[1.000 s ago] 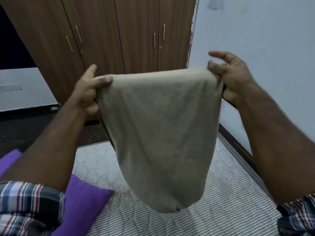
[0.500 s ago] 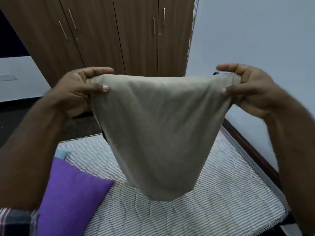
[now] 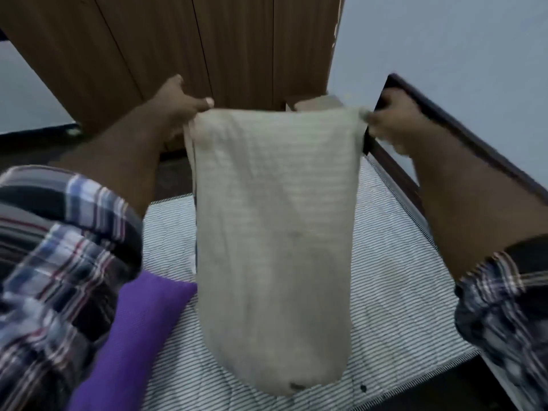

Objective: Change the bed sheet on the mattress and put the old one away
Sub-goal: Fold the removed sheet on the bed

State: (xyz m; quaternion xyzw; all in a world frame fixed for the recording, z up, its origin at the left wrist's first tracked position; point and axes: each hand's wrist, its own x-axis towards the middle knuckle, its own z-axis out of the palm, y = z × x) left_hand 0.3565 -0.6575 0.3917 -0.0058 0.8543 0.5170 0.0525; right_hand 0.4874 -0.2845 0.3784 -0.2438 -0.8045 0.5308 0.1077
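Sheet (image 3: 274, 238) hangs pinched between both hands.

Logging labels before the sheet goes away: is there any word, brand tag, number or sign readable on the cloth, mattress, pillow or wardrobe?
None readable: no text shows on the beige sheet, held up by the left hand and right hand.
Striped mattress, purple pillow, wardrobe: no labels visible; the picture is motion-blurred.

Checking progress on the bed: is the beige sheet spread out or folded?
Folded: the beige sheet hangs as a narrow panel, pinched by left hand and right hand above the bare striped mattress.
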